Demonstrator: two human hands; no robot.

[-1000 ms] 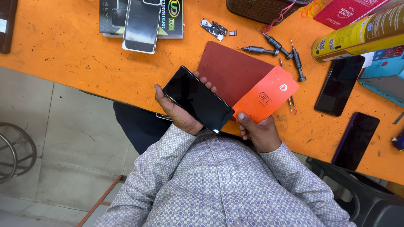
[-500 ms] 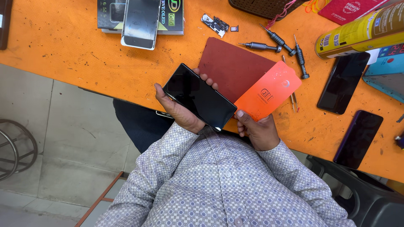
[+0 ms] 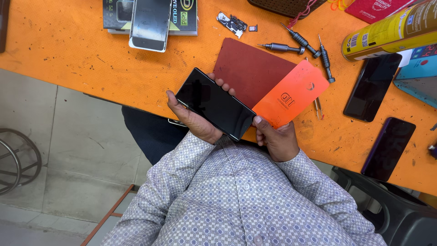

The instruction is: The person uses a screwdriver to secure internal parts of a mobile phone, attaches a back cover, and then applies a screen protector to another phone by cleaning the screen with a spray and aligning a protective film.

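While the person sits at the orange desk (image 3: 54,50), little has changed from a moment ago. At the upper left of the frame a phone lies on a dark box (image 3: 184,18). Near the middle, the left hand (image 3: 193,119) still curls around a black phone (image 3: 215,104), gripping its edges. Just right of it, the right hand (image 3: 275,139) still pinches an orange card (image 3: 291,94) over a dark red mat (image 3: 250,68). Farther right lie screwdrivers (image 3: 296,43), then two dark phones (image 3: 372,86).
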